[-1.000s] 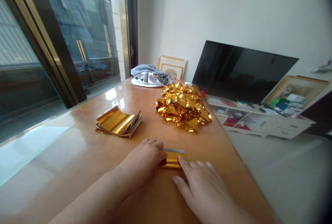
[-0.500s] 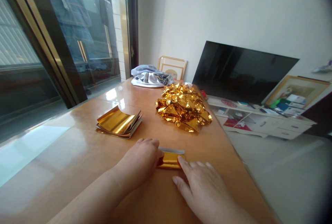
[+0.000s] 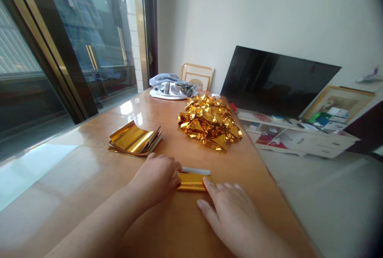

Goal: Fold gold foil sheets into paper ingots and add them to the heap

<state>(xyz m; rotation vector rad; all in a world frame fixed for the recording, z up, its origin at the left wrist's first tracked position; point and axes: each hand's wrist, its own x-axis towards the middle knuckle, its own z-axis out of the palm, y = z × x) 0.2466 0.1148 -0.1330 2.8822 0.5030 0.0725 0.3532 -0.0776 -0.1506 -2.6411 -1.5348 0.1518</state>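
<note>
A sheet of gold foil paper, folded into a flat strip, lies on the wooden table, with a pale grey edge showing along its far side. My left hand is closed at the strip's left end, its fingers bent over it. With thumb and fingers apart, my right hand rests its index fingertip on the strip's right end. Beyond my left hand is a stack of gold foil sheets, slightly curled. A heap of folded gold foil pieces sits farther back on the right.
Bundled light-coloured cloth lies at the far end of the table. Behind it, picture frames lean on the wall. To the right are a large television and a low white cabinet. Glass doors stand on the left.
My left hand has shifted slightly left and away from me along the strip, baring more of its left part. The right index finger stays on the right end. The view has moved slightly.
</note>
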